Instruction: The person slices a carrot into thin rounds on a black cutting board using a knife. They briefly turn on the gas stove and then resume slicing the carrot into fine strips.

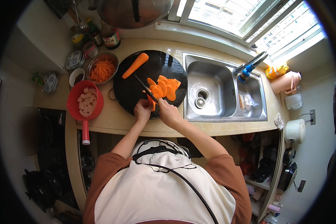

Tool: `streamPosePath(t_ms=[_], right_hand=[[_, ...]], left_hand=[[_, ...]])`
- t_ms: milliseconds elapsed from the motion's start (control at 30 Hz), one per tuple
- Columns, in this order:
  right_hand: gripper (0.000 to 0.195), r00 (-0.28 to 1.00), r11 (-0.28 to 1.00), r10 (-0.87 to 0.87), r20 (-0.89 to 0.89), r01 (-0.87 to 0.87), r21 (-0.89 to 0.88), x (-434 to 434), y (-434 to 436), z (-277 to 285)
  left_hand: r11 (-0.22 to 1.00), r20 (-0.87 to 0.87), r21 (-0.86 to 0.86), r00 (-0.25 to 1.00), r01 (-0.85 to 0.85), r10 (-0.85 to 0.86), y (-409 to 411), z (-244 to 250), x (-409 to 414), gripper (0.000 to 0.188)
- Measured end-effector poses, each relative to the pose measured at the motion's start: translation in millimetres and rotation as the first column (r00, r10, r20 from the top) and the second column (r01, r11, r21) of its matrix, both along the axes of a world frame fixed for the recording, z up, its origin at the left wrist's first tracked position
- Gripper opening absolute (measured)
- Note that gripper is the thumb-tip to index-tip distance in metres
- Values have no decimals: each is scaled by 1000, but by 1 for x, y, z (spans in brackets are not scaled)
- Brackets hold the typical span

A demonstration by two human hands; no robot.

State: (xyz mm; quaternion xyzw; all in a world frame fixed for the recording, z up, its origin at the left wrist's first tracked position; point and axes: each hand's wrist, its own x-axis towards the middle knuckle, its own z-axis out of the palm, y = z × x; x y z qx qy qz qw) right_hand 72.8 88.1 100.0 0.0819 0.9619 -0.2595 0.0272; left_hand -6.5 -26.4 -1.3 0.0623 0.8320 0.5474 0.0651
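My right hand (168, 112) grips a kitchen knife (142, 84), its dark blade angled up and to the left over a round black cutting board (125, 96). Close beside it, near the board's front edge, my left hand (142, 111) holds a piece of carrot (151, 103) against the knife. The fingers hide part of this piece and the knife's handle. Just beyond the blade, several thin carrot slices (163, 86) lie in an overlapping heap. A larger peeled length of carrot (135, 65) rests at the back left of the board.
Left of the board stand a metal bowl of shredded carrot (102, 70) and a red long-handled container (85, 102) with pale pink cubes. A double steel sink (210, 75) adjoins the board's right side. Sauce bottles (111, 39) stand behind; a wok lid (134, 14) hangs overhead.
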Motion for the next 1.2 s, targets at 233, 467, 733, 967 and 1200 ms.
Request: streamPosePath(t_ms=[233, 467, 733, 967, 1200], right_hand=[[23, 998, 999, 17, 56, -19, 32, 20, -3, 3], [26, 998, 996, 40, 46, -44, 79, -8, -3, -15], [22, 998, 999, -35, -54, 35, -4, -15, 12, -13], [21, 1000, 1000, 8, -8, -9, -20, -1, 4, -2], [22, 998, 999, 50, 46, -50, 1, 25, 6, -1]], left_hand=[[998, -19, -57, 1000, 4, -5, 0, 0, 0, 25], [994, 45, -112, 999, 15, -10, 3, 9, 0, 24], [1000, 29, 11, 999, 15, -15, 0, 7, -1, 22], [1000, 15, -7, 1000, -6, 7, 1, 2, 1, 23], [997, 88, -76, 996, 13, -6, 1, 10, 1, 20]])
